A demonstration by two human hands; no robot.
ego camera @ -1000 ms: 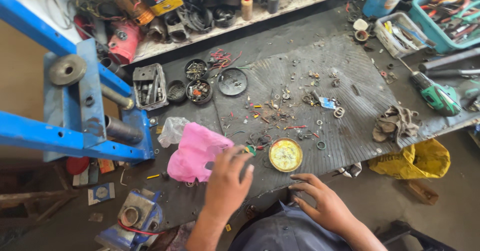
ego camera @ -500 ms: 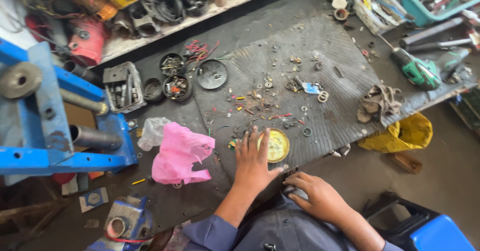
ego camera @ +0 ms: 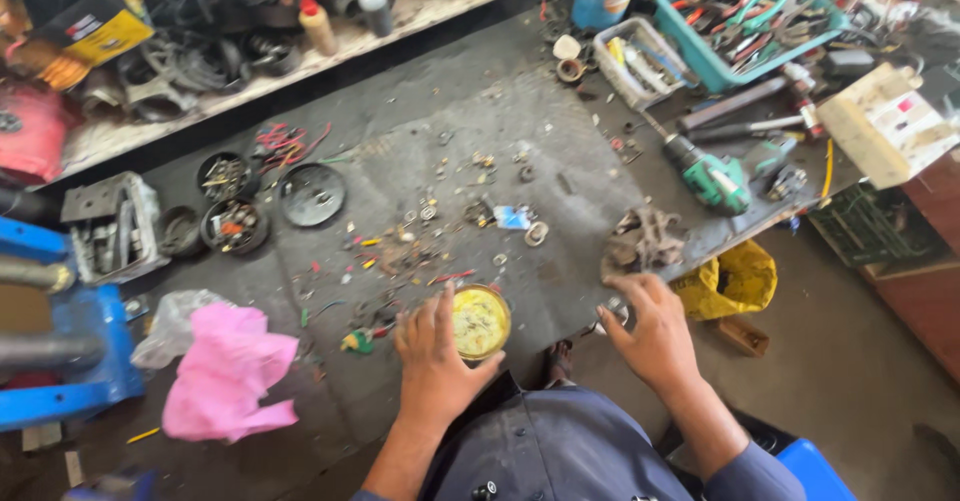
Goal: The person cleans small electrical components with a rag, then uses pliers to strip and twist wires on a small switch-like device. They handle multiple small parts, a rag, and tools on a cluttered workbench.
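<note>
A round yellow tin (ego camera: pixel 481 321) of grease-like paste sits at the near edge of the dark rubber mat (ego camera: pixel 560 191). My left hand (ego camera: pixel 432 361) curls around the tin's left and lower side, thumb under its rim. My right hand (ego camera: pixel 652 327) rests with fingers spread on the bench edge to the right. Its fingertips touch small metal parts (ego camera: pixel 612 311), just below a heap of grimy metal pieces (ego camera: pixel 640 239). Screws, washers and wire scraps (ego camera: pixel 420 246) are scattered across the mat above the tin.
A pink cloth (ego camera: pixel 225 369) and a clear plastic bag (ego camera: pixel 168 323) lie at the left beside a blue press frame (ego camera: pixel 70 371). Round tubs of screws (ego camera: pixel 232 223) and a black lid (ego camera: pixel 312 194) sit behind. A green drill (ego camera: pixel 712 179), teal tool tray (ego camera: pixel 812 23) and yellow bag (ego camera: pixel 735 281) are right.
My right hand has moved from in front of my body out to the right, onto the bench edge by the metal heap. My left hand stays at the yellow tin. The view shifted right.
</note>
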